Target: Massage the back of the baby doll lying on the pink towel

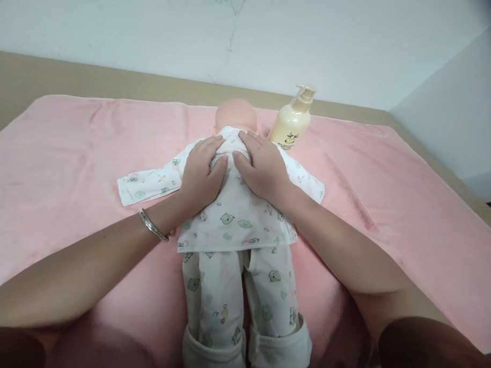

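Note:
A baby doll (235, 113) lies face down in the middle, its bald head pointing away from me. It wears a white pajama top (234, 216) printed with small green animals and matching pants (221, 292) with turned-up cuffs. My left hand (202, 172) rests flat on the left side of its upper back, fingers spread. On the right side, my right hand (265, 167) lies the same way, also with nothing in it. The two thumbs nearly meet over the spine. Both sleeves stretch outward, and the doll's face is hidden.
A cream pump bottle (290, 120) stands to the right of the doll's head. Beneath everything spreads a pink blanket (86, 141) on a wooden surface (64, 72). A white wall (144, 37) rises behind, with a corner at the right.

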The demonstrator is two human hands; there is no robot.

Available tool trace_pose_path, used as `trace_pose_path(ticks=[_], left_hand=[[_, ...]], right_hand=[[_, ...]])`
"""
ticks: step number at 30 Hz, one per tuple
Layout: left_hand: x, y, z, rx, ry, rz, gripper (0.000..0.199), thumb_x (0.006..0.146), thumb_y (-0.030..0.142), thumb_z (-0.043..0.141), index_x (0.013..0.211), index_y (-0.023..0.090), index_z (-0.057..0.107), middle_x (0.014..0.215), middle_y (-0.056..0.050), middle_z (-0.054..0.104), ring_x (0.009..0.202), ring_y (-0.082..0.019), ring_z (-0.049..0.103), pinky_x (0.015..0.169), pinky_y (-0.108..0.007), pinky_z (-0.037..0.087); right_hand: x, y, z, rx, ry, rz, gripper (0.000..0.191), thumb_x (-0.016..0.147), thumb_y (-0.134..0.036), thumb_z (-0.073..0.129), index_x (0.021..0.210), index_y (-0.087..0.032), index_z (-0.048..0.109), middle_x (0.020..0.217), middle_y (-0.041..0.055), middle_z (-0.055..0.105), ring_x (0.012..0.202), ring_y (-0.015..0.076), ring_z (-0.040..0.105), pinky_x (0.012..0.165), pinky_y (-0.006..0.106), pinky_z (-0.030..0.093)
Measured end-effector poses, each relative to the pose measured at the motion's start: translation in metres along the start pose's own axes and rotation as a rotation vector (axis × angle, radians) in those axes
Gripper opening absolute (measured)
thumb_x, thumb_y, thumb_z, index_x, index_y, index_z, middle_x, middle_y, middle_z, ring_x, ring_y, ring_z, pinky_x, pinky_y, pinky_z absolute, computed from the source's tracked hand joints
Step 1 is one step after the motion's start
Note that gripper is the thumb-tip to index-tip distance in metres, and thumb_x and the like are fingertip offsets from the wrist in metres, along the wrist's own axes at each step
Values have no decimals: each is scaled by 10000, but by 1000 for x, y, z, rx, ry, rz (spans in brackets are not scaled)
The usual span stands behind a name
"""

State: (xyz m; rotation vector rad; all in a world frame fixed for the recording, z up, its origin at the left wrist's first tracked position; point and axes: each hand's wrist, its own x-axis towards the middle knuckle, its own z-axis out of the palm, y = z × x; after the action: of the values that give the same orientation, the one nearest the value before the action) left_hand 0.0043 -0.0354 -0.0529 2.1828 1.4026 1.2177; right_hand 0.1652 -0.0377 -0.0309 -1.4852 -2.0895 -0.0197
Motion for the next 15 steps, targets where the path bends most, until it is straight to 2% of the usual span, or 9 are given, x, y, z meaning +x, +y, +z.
trace_pose_path(ticks=[4, 15], left_hand=[[0, 0, 0, 4, -6, 1, 455, 929, 353, 384, 1300, 208, 606, 1418, -47, 597, 1336, -237, 517, 1184, -441, 397], [0, 0, 0, 9, -8, 4, 452, 929, 345, 381, 1301, 209, 601, 1415, -49, 597, 1336, -233, 518, 1184, -430, 399]], right_hand=[[0, 0, 0, -16, -19, 8, 516, 967, -348, 370, 1374, -76, 536, 1381, 185, 597, 1331, 315, 525, 1116, 490, 424], [0, 1, 1, -1, 2, -1, 514, 962, -356, 366, 1364, -94, 551, 1367, 176, 613, 1330, 316, 529, 1113, 501, 430]])
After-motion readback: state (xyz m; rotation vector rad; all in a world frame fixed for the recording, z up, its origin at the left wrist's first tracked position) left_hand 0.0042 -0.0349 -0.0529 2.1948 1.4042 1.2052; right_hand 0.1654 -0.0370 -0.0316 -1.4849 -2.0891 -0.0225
